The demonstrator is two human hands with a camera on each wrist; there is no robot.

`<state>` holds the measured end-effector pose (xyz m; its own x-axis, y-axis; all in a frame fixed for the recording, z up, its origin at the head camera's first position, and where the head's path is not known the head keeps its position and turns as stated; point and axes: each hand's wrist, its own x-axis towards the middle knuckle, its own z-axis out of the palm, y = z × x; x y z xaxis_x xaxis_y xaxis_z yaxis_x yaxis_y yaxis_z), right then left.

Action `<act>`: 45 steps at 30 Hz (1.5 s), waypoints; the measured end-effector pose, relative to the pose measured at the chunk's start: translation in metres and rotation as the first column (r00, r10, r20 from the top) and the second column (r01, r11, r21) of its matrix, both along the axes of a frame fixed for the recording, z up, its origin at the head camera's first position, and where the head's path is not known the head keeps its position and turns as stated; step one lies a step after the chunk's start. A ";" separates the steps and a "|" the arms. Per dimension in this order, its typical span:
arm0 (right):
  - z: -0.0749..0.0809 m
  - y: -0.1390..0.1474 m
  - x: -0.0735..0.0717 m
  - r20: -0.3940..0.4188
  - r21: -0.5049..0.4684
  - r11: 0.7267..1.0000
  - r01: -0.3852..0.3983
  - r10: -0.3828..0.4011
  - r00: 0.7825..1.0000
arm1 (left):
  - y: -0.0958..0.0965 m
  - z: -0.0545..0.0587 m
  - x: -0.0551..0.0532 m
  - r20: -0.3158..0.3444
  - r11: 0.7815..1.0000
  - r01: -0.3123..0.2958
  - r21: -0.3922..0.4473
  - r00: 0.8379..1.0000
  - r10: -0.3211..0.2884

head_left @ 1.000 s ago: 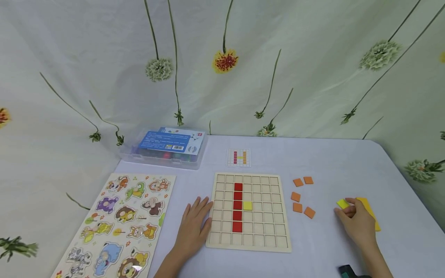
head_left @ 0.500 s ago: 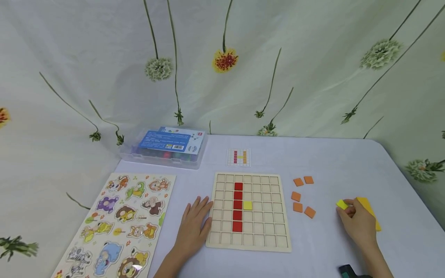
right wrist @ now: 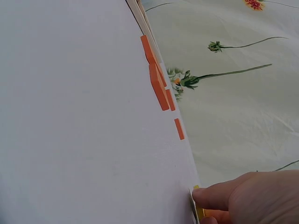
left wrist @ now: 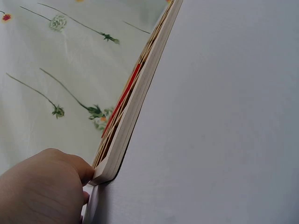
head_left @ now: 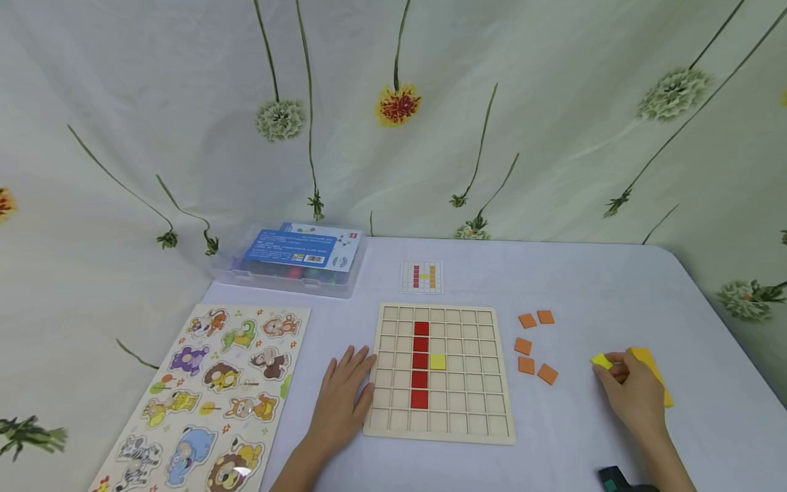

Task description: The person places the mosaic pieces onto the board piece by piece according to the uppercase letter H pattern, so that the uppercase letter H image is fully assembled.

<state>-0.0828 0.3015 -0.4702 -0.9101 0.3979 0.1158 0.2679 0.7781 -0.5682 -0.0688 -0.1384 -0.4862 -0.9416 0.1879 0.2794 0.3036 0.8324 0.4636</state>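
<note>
My left hand (head_left: 344, 396) lies beside the gridded wooden board (head_left: 467, 425), fingers extended and fingertips at its left edge. In the left wrist view the thumb touches the board's corner (left wrist: 105, 173). A column of red square tiles (head_left: 421, 362) sits in the grid, with one yellow tile (head_left: 437, 361) directly right of it. Over at the right, my right hand (head_left: 636, 396) pinches another yellow square tile (head_left: 600, 360) between thumb and fingers. Partly hidden behind that hand is a darker yellow flat piece (head_left: 655, 376). Several orange square tiles (head_left: 525, 365) lie between the board and this hand.
Behind the board lies a small pattern card (head_left: 422, 277). A clear plastic box (head_left: 295, 263) with a blue label stands at the back left. An animal picture puzzle (head_left: 209, 396) covers the left side, and a black device (head_left: 615, 480) shows at the front edge.
The yellow tile pinched by my right hand has shifted and turned slightly, a little to the left. My left hand has stayed at the board.
</note>
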 end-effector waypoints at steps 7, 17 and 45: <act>0.005 -0.004 0.001 0.023 -0.023 0.999 -0.033 0.034 0.999 | 0.000 0.001 0.001 0.004 1.000 0.002 0.012 1.000 -0.002; 0.028 -0.025 -0.003 0.040 0.005 0.982 -0.191 0.190 0.981 | 0.002 -0.001 0.001 -0.010 1.000 0.005 0.011 1.000 -0.005; 0.061 -0.145 -0.030 0.092 0.029 0.791 -0.612 0.607 0.789 | 0.001 -0.003 0.002 0.018 1.000 -0.003 0.017 1.000 0.003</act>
